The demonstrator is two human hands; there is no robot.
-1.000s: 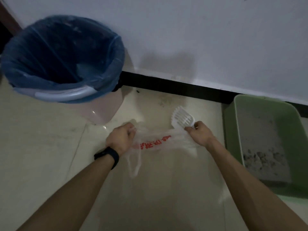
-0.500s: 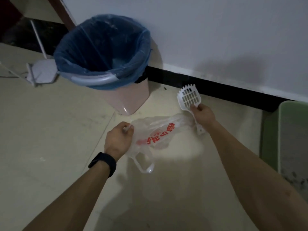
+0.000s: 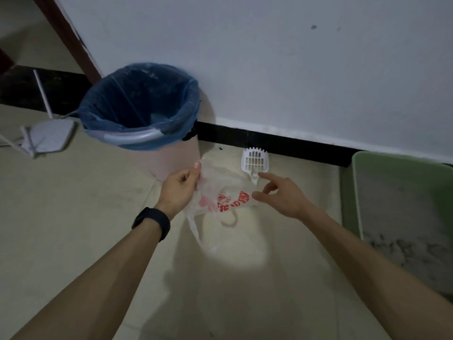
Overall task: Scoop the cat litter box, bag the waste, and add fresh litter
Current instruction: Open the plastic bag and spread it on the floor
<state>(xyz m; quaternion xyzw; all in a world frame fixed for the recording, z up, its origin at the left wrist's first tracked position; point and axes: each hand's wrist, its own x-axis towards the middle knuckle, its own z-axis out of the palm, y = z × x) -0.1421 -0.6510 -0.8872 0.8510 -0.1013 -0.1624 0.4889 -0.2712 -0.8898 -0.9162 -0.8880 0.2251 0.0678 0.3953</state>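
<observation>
Left hand [image 3: 180, 190]: fingers curled, thumb on top, pinches upper left edge of plastic bag [image 3: 220, 192]; black wristband [image 3: 152, 223] on wrist.
Right hand [image 3: 282, 196]: fingers spread and loose, grips nothing; index tip just beside scoop handle, thumb tip at right edge of bag; contact with either too unclear to call.
Plastic bag: thin, see-through, red print; held up off floor between both hands, loop handles dangling below; contents not readable.
Scoop [image 3: 255, 160]: white, slotted, toothed front edge; just past bag, near baseboard; handle end hidden behind bag, so resting or leaning unclear.
Trash bin [image 3: 171, 160]: pink body, pale rim, against wall left of scoop; lined with blue liner [image 3: 117, 111] folded over rim; small pale patch deep inside, otherwise dark.
Litter box [image 3: 349, 200]: green, open top, at right edge, cut off by frame; holds grey litter [image 3: 402, 204] with darker clumps [image 3: 404, 246] toward near end.
Floor [image 3: 73, 217]: beige tile, bright light patch under bag.
Wall [image 3: 269, 69]: white, few small marks; black baseboard [image 3: 294, 143] along bottom.
Far left: brown door frame [image 3: 71, 38]; white flat thing [image 3: 51, 134] with thin pole lying on floor, kind unclear.
</observation>
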